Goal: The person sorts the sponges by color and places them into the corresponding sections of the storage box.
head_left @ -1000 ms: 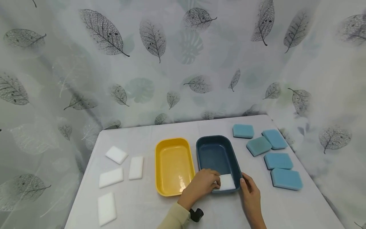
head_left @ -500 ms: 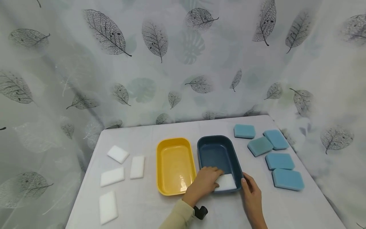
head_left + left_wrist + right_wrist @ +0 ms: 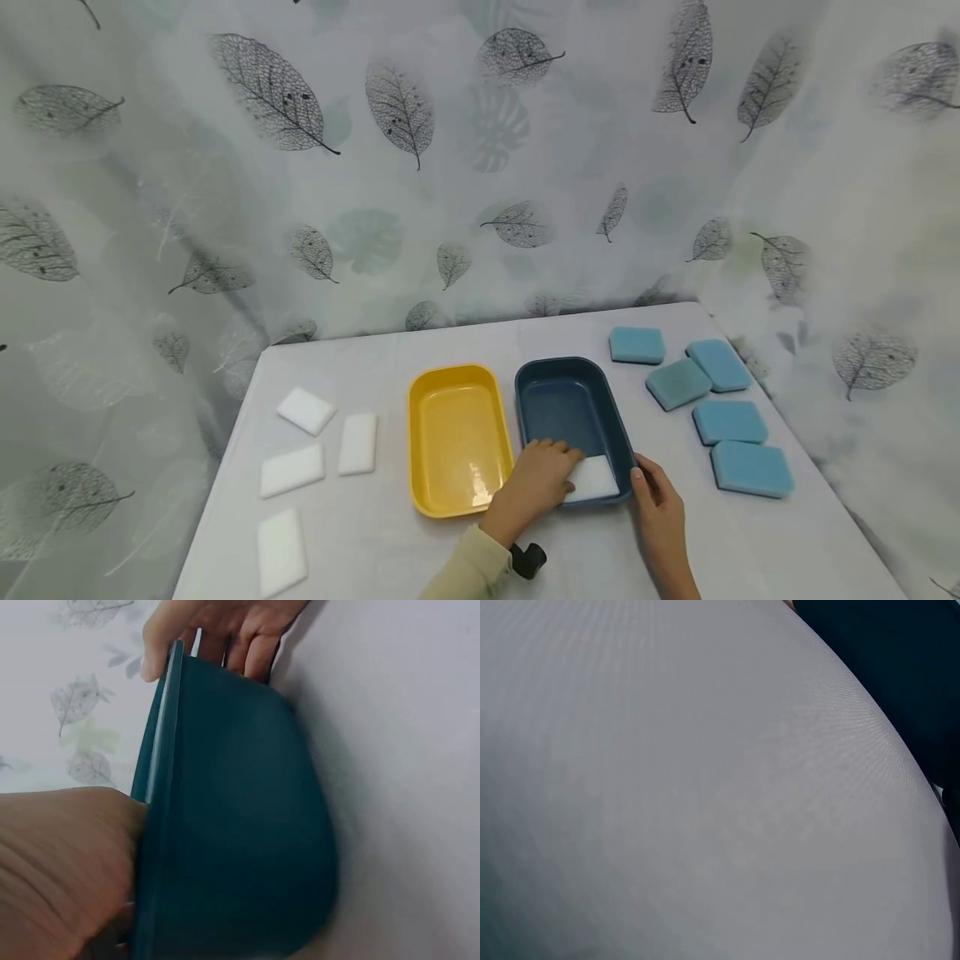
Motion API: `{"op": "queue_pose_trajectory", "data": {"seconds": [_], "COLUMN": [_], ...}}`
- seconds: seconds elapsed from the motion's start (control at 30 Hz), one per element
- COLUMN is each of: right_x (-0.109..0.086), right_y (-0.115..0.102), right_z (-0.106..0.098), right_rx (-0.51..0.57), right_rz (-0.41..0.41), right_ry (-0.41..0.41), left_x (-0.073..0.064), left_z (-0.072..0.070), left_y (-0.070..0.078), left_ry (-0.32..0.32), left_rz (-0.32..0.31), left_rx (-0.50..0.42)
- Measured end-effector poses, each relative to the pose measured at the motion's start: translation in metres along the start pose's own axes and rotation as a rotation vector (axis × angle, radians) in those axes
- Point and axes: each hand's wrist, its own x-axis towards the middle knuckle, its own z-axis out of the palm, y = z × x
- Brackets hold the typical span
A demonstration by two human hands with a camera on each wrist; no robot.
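A white sponge [image 3: 596, 478] lies in the near end of the dark blue tray [image 3: 613, 417]. Over its left part is my left hand [image 3: 536, 479], fingertips at the far edge and thumb at the near side, holding it. At the tray's near right corner my right hand [image 3: 660, 517] grips the rim. From the left wrist view, the right thumb [image 3: 155, 649] lies over the rim and the fingers are behind the outer wall. In that view my left hand [image 3: 60, 862] goes over the rim, its fingertips hidden inside. The right wrist view shows mostly tablecloth.
Left of the blue tray stands a yellow tray [image 3: 415, 433]. Several white sponges [image 3: 292, 470] lie on the table's left side. On the right are several blue sponges [image 3: 752, 468]. A leaf-print curtain [image 3: 450, 167] hangs behind the table.
My left hand's fingers have gone from curled at the sponge's left end to reaching farther forward over it. The right hand keeps its grip on the tray; the sponge stays in place.
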Motion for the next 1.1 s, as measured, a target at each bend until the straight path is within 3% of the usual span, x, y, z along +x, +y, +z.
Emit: {"op": "queue_pose_trajectory", "data": {"seconds": [0.3,0.6,0.8,1.1], "right_x": [-0.002,-0.004,-0.003,-0.002], "right_y": [-0.001,-0.004,-0.004,-0.004], "right_z": [-0.002,-0.002,-0.001,0.000], "right_rx": [0.004,-0.016,-0.031,0.004], "right_rz": [-0.016,-0.004,0.010,0.006], "right_ry": [0.010,0.006,0.004,0.012], "left_x": [-0.006,-0.027,-0.043,-0.061], "left_z": [0.003,-0.009,-0.022,-0.050], "left_y": [-0.001,-0.012,-0.024,-0.046], "left_ry": [0.200,0.463,0.532,0.645], "left_rz": [0.005,0.005,-0.105,-0.358], "left_rx": [-0.009,-0.076,-0.172,-0.513]}}
